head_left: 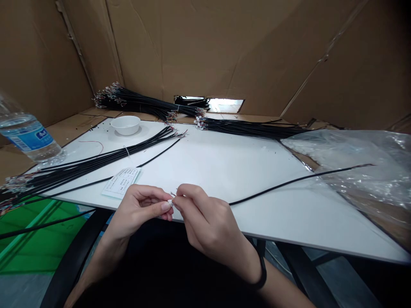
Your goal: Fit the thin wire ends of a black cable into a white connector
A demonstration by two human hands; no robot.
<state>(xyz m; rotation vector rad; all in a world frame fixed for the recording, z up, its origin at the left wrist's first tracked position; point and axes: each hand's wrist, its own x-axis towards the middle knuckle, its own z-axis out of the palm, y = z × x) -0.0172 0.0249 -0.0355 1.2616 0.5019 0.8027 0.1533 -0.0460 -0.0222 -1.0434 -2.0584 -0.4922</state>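
My left hand [139, 209] pinches a small white connector [170, 202] between thumb and forefinger, near the front edge of the white board [205, 167]. Against it, my right hand [207, 218] is closed on the thin wire ends of a black cable [272, 188]. That cable runs out from behind my right hand to the right, its far end resting over the plastic bag. Fine wire tips stick up between the two hands. Whether any wire sits inside the connector is too small to tell. A printed paper pad [121, 183] lies just beyond my left hand.
Black cable bundles lie at the left [93, 162], at the back left [141, 100] and at the back right [250, 128]. A white bowl [125, 125], a water bottle [30, 137] and a clear plastic bag [359, 158] are around. Cardboard walls [199, 51] enclose the board.
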